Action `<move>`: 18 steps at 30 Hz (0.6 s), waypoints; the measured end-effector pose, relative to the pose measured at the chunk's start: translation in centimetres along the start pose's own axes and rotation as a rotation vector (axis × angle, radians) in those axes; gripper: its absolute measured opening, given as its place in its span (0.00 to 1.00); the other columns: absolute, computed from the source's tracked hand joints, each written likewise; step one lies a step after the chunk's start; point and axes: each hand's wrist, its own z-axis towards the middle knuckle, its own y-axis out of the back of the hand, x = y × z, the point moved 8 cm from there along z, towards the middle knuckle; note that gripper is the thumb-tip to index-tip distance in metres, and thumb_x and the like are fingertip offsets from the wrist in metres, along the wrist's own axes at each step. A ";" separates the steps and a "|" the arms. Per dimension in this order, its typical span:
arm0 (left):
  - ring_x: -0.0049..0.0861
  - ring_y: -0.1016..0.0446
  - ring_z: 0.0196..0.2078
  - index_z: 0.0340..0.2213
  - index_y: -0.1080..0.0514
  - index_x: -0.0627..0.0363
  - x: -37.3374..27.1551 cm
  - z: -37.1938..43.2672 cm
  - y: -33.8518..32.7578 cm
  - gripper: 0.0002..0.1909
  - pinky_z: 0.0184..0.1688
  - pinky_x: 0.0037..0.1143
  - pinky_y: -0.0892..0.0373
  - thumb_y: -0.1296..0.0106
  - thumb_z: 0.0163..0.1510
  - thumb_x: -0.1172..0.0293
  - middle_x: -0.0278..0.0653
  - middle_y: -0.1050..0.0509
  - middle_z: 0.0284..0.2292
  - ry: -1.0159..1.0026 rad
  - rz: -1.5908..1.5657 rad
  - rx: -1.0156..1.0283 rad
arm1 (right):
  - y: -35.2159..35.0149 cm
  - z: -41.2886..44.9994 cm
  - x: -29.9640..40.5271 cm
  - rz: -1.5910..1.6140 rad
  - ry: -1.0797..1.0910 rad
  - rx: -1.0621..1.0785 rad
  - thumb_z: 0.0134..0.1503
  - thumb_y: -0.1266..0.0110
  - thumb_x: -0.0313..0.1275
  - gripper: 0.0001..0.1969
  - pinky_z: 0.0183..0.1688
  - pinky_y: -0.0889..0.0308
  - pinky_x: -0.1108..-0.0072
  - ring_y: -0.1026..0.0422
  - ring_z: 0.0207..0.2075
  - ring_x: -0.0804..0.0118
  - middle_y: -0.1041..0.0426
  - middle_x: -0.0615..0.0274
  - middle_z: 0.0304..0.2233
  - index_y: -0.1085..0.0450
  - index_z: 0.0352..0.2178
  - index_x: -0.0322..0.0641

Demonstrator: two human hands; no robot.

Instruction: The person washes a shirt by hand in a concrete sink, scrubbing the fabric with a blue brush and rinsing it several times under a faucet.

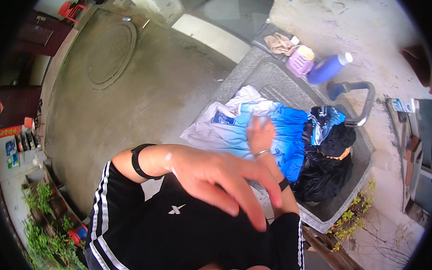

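Note:
My left hand (221,182) is raised close to the camera, in front of my chest, fingers apart and holding nothing. White suds cling to its wrist, above a black band. Farther down, my right hand (261,135) is blurred over a white-to-blue shirt (288,134), its fingers spread; whether it presses the cloth I cannot tell. A metal bracelet circles that wrist. The shirt lies spread across the ribbed washboard side of a grey stone sink (255,69). Dark clothes (322,179) are bunched in the basin beside it, with a black, blue and white patterned garment (325,120) on top.
A metal faucet (365,105) arches over the basin. On the sink's far ledge stand a purple-blue bottle (327,69), a pink plastic basket (300,62) and a beige cloth (279,43). Leafy twigs (353,217) touch the sink's right side. A manhole cover (113,54) lies in the concrete floor.

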 end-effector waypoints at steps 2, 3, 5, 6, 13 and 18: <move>0.43 0.39 0.46 0.33 0.27 0.55 -1.0 0.6 -1.2 0.10 0.47 0.34 0.43 0.58 0.52 0.71 0.54 0.39 0.44 -0.064 -0.040 0.017 | 2.9 -0.2 5.2 0.089 0.203 -0.071 0.40 0.48 0.41 0.23 0.40 0.44 0.62 0.41 0.41 0.50 0.41 0.45 0.40 0.38 0.41 0.53; 0.44 0.41 0.47 0.33 0.27 0.53 -1.4 0.8 -1.8 0.11 0.48 0.35 0.44 0.60 0.53 0.70 0.55 0.41 0.45 -0.074 -0.118 0.060 | 3.0 -0.3 5.6 0.107 0.290 -0.052 0.40 0.47 0.40 0.22 0.40 0.44 0.61 0.40 0.39 0.53 0.40 0.48 0.38 0.38 0.41 0.54; 0.46 0.43 0.48 0.33 0.27 0.50 -1.9 0.7 -2.0 0.13 0.48 0.36 0.45 0.63 0.54 0.70 0.56 0.43 0.46 -0.076 -0.190 0.099 | 1.3 0.3 2.2 -0.008 0.208 0.003 0.40 0.47 0.39 0.22 0.39 0.44 0.61 0.39 0.37 0.55 0.39 0.50 0.36 0.37 0.40 0.54; 0.42 0.42 0.48 0.36 0.29 0.51 -2.3 0.7 -2.1 0.12 0.49 0.34 0.46 0.59 0.50 0.74 0.52 0.43 0.46 -0.100 -0.212 0.099 | 0.1 0.8 -2.1 -0.142 0.044 0.044 0.40 0.47 0.40 0.22 0.38 0.42 0.61 0.39 0.38 0.55 0.39 0.51 0.36 0.37 0.40 0.55; 0.38 0.45 0.50 0.38 0.30 0.51 -2.1 -0.2 -2.0 0.13 0.48 0.34 0.47 0.58 0.49 0.73 0.49 0.44 0.48 -0.205 -0.293 0.110 | 1.2 1.0 -3.5 -0.062 -0.092 0.003 0.40 0.46 0.41 0.22 0.37 0.40 0.64 0.39 0.38 0.50 0.40 0.46 0.39 0.37 0.39 0.53; 0.38 0.47 0.51 0.36 0.30 0.50 -1.9 0.0 -2.4 0.12 0.48 0.35 0.47 0.59 0.51 0.69 0.49 0.47 0.49 -0.250 -0.365 0.128 | 2.4 0.4 1.2 0.069 0.278 0.078 0.39 0.45 0.39 0.23 0.42 0.42 0.65 0.40 0.42 0.49 0.40 0.44 0.41 0.37 0.40 0.52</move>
